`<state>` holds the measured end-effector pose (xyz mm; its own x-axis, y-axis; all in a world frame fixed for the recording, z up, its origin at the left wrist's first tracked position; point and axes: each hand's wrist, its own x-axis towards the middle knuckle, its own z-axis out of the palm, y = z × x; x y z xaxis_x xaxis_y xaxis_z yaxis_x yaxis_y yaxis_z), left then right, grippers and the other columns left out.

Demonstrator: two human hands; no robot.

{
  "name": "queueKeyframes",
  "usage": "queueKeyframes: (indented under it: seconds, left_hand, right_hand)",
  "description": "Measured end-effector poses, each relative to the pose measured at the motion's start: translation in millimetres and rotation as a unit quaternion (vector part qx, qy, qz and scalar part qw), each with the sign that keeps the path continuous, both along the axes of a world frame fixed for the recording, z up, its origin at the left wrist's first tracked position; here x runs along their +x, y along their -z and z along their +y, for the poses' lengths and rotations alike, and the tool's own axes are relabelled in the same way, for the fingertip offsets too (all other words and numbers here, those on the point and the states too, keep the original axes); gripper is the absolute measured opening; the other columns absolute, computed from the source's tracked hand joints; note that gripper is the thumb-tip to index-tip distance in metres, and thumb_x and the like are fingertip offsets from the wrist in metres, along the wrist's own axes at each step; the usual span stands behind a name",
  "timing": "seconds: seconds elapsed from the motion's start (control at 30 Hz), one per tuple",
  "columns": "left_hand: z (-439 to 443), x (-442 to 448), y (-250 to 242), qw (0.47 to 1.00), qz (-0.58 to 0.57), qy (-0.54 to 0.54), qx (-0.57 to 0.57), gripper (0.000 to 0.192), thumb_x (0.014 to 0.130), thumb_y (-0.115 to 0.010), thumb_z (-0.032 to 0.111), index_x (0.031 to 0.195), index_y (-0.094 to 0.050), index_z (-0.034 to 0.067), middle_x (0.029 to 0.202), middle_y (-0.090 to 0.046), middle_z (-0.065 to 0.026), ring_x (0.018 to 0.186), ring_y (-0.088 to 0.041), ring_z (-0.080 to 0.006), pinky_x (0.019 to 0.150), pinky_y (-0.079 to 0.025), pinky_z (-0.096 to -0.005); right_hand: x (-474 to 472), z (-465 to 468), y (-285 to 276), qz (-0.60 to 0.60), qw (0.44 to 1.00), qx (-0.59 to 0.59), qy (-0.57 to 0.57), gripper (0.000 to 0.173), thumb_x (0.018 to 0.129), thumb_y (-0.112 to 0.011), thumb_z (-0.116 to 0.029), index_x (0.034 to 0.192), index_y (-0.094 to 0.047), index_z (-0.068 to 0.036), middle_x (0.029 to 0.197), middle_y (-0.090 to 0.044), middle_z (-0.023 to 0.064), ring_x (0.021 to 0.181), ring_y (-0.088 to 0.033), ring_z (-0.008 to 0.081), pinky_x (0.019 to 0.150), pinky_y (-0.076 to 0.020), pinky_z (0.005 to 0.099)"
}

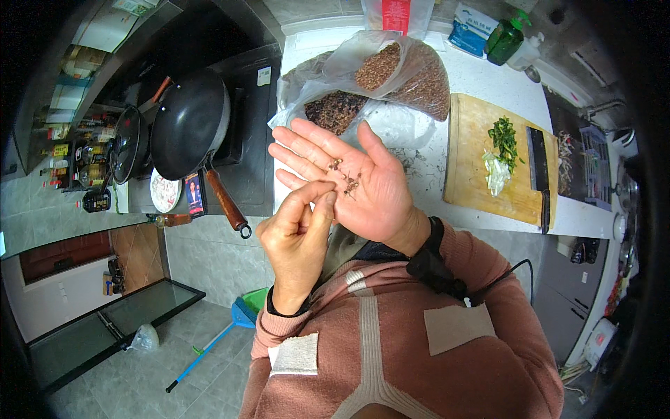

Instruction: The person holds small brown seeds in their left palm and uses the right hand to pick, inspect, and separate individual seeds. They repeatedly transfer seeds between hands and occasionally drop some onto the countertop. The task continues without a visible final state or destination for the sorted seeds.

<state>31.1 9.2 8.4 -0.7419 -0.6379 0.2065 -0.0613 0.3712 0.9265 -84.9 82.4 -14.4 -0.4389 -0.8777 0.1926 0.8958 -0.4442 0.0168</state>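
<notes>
My right hand (361, 180) is turned palm up with its fingers extended. Across its palm lie several small brown peppercorns with thin stems (350, 184), apparently Sichuan peppercorns. The thumb and forefinger of my left hand (296, 230) are pinched together at the edge of that palm; whether anything is between them is hidden. Just beyond my fingers, a clear plastic bag (350, 65) on the white counter (419, 204) holds reddish-brown peppercorns (421, 73). A darker dried heap (335, 111) shows in the bag's nearer opening. Stem bits (411, 157) are scattered on the counter.
On the right, a wooden cutting board (471, 209) carries chopped greens (503, 141), white pieces (496, 175) and a cleaver (538, 162). A wok (191, 125) stands on the stove at left, its wooden handle (225, 196) jutting past the counter edge. Nearby are a plate (166, 191) and a phone (193, 194).
</notes>
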Motion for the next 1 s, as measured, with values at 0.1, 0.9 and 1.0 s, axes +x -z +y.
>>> queueKeyframes:
  seconds: [0.1, 0.9, 1.0]
  left_hand:
    - [0, -1, 5, 0.999, -0.022, 0.014, -0.020, 0.022, 0.087, -0.080, 0.000, 0.108, -0.079, 0.004, 0.057, -0.042, 0.0043, 0.054, -0.038, -0.0006, 0.050, -0.034, -0.0213]
    - [-1, -8, -8, 0.991, -0.089, 0.056, -0.086, 0.014, 0.091, -0.077, 0.000, 0.105, -0.076, 0.002, 0.058, -0.047, -0.0006, 0.054, -0.042, -0.0027, 0.052, -0.039, -0.0227]
    - [1, -10, -11, 0.988, -0.095, 0.063, -0.102, 0.014, 0.092, -0.076, -0.001, 0.106, -0.075, -0.001, 0.063, -0.052, 0.0037, 0.057, -0.042, -0.0015, 0.053, -0.037, -0.0213]
  right_hand:
    - [1, -2, 1, 0.018, 1.000, 0.013, 0.001, 0.084, 0.110, -0.022, -0.061, 0.166, -0.016, 0.001, 0.173, -0.015, 0.0235, 0.161, -0.013, 0.0389, 0.132, -0.0121, 0.0515]
    - [-6, -5, 11, 0.026, 0.999, 0.029, -0.007, 0.082, 0.111, -0.016, -0.060, 0.165, -0.021, 0.001, 0.172, -0.020, 0.0236, 0.161, -0.016, 0.0390, 0.132, -0.0127, 0.0511]
    - [-5, -5, 12, 0.027, 0.999, 0.031, -0.011, 0.083, 0.110, -0.016, -0.060, 0.165, -0.021, 0.001, 0.172, -0.020, 0.0236, 0.161, -0.017, 0.0389, 0.132, -0.0126, 0.0508]
